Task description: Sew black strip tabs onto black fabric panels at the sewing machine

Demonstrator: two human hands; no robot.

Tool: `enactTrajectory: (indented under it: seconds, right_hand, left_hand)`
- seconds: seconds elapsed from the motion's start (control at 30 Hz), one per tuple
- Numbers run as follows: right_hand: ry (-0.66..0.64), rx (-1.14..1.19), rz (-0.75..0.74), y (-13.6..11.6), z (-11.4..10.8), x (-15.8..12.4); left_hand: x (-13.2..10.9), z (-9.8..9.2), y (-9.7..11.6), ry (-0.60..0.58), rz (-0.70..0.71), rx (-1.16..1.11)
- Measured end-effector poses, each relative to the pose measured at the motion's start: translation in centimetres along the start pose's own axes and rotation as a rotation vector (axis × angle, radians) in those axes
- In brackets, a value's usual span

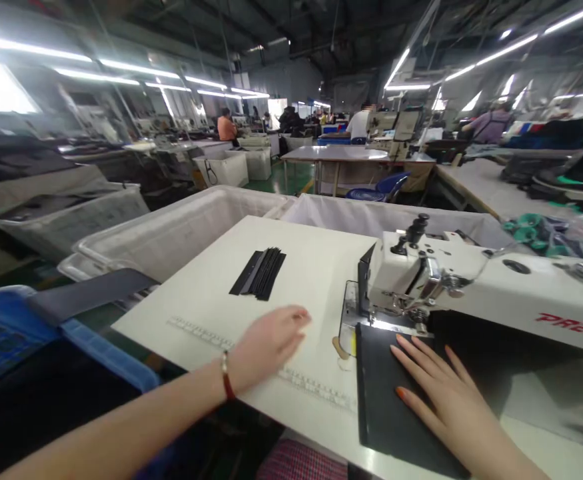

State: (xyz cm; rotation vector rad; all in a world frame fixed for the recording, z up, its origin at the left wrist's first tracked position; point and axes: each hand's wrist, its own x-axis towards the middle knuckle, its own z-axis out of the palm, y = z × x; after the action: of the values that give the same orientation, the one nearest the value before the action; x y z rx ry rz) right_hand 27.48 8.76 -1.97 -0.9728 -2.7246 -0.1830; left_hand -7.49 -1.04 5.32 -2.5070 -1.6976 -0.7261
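Note:
My right hand [441,390] lies flat with fingers spread on a black fabric panel [391,413], just in front of the needle area of a white sewing machine [491,287]. The panel's left edge has a folded strip along it. Over the white table [316,247], my left hand [271,340] hangs blurred by motion, fingers bent; whether it holds anything cannot be made out. Beyond it rests a fanned stack of narrow black strips [266,273]. A ruler tape [316,387] runs along the table's near edge, partly hidden by my left wrist.
Large white bins [186,227] stand behind the table. At the left are a blue crate [106,353] and a dark panel draped over its edge [91,293]. Green thread spools [531,230] lie at the right. Several people work farther back, one in an orange top [226,127].

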Motion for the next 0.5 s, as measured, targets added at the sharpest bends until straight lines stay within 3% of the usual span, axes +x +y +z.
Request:
enactTrajectory:
  seconds: [0.1, 0.2, 0.33, 0.5]
  right_hand:
    - [0.107, -0.056, -0.039, -0.7, 0.0, 0.4]
    - [0.157, -0.127, 0.006, -2.3, 0.3, 1.3]
    - [0.135, -0.139, 0.069, -3.9, 1.3, 2.4]
    - [0.033, -0.034, -0.014, -3.2, 1.0, 2.5]
  left_hand:
    - [-1.5, -3.0, -7.5, 0.100, -0.187, 0.122]
    - [-2.8, -4.1, -12.8, 0.053, -0.208, 0.174]
    - [-3.2, -3.4, -16.9, -0.098, -0.158, 0.186]
    - [-3.1, -1.8, -19.2, -0.207, -0.151, 0.201]
